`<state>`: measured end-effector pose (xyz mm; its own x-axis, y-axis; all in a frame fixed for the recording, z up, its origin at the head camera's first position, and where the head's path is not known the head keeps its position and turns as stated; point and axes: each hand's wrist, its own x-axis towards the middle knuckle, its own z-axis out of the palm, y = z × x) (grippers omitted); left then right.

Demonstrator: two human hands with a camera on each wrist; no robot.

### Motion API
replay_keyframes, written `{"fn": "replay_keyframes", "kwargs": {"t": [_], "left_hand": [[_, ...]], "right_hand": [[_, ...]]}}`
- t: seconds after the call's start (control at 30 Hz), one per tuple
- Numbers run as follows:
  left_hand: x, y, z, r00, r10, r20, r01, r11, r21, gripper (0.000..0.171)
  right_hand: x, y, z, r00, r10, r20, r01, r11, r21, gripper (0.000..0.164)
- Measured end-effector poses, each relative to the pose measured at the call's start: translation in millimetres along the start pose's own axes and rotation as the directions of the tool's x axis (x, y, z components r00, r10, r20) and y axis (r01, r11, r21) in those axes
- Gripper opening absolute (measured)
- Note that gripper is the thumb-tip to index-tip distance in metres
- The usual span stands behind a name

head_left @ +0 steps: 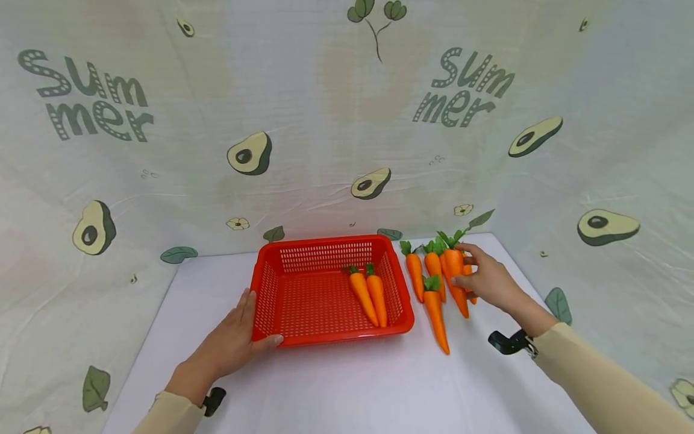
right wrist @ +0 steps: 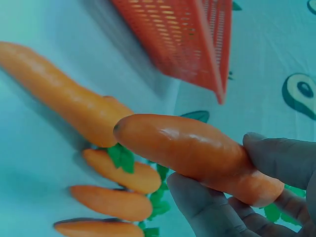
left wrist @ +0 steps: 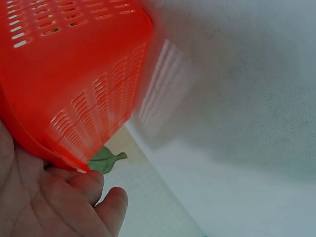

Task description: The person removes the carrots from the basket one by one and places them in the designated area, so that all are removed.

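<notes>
A red plastic basket [head_left: 311,340] with slotted walls stands on the white table; two carrots with green tops lie inside, at its right. My left hand [head_left: 230,334] rests at the basket's near left corner, its fingers extended along the left side and its thumb touching the front rim. In the left wrist view, some fingertips show below the rim [left wrist: 29,140]. Right of the basket, my right hand [head_left: 490,280] pinches a carrot [right wrist: 192,150] near its leafy end, thumb on one side and fingers on the other. Several other carrots lie about it, including a long one [head_left: 435,316] nearer the front.
White cloth covers the table [head_left: 347,392]. Behind and around it hangs a printed curtain [head_left: 309,90] with avocados, leaves and lettering. A small black device [head_left: 506,342] sits at the right wrist, another [head_left: 214,401] at the left.
</notes>
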<state>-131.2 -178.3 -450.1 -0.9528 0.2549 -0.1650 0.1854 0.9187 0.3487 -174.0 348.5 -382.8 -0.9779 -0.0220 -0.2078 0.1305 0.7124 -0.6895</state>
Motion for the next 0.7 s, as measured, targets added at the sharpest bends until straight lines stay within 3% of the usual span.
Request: {"fn": "replay_keyframes", "kwargs": {"t": [0.23,0.43,0.7], "left_hand": [[-0.1,-1.0,0.5,1.0,0.001,-0.008,-0.001,1.0,0.016,0.128],[-1.4,-0.5,0.1,0.999,0.024,-0.036,-0.021,0.996,0.082,0.128],[-3.6,3.4,-3.2,0.998,0.043,-0.047,-0.038,0.994,0.103,0.126]], "right_hand": [[-8,27,12,0.998,0.063,0.021,-0.063,0.998,-0.027,0.085],[-13,50,30,0.994,0.104,0.035,-0.101,0.993,-0.064,0.083],[-13,67,51,0.99,0.14,0.028,-0.136,0.983,-0.125,0.081]]}}
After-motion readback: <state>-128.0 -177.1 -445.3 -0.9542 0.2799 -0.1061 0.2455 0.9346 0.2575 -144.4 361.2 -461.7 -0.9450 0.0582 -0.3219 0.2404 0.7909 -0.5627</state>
